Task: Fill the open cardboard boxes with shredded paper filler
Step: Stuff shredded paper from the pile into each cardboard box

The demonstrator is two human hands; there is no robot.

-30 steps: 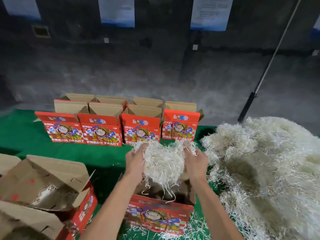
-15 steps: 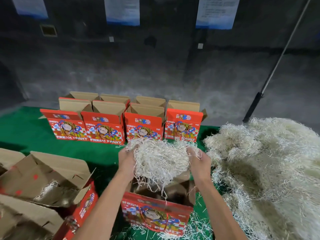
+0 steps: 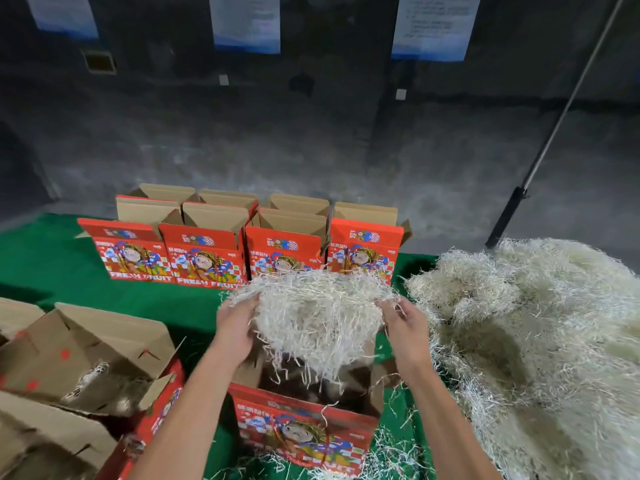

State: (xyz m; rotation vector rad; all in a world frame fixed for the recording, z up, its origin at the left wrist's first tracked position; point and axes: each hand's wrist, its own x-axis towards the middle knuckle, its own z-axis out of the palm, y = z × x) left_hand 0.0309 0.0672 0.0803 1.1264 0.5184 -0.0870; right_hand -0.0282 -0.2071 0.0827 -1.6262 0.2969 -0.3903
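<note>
Directly ahead, the left hand (image 3: 235, 327) and right hand (image 3: 403, 327) hold a wad of shredded paper filler (image 3: 317, 317) between them, fingers curled into its sides, above an open red cardboard box (image 3: 304, 431) on the green desk (image 3: 52, 258). Strands dangle into the box. Behind stands a row of red boxes (image 3: 242, 251), two reading "FRESH FRUIT"; their smaller writing is illegible. A large filler heap (image 3: 536, 341) lies right.

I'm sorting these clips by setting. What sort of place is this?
Probably a fruit-packing workroom. A row of open red boxes printed FRESH FRUIT stands on a green table, a large heap of shredded paper lies alongside, and the wall behind is bare concrete.
</note>
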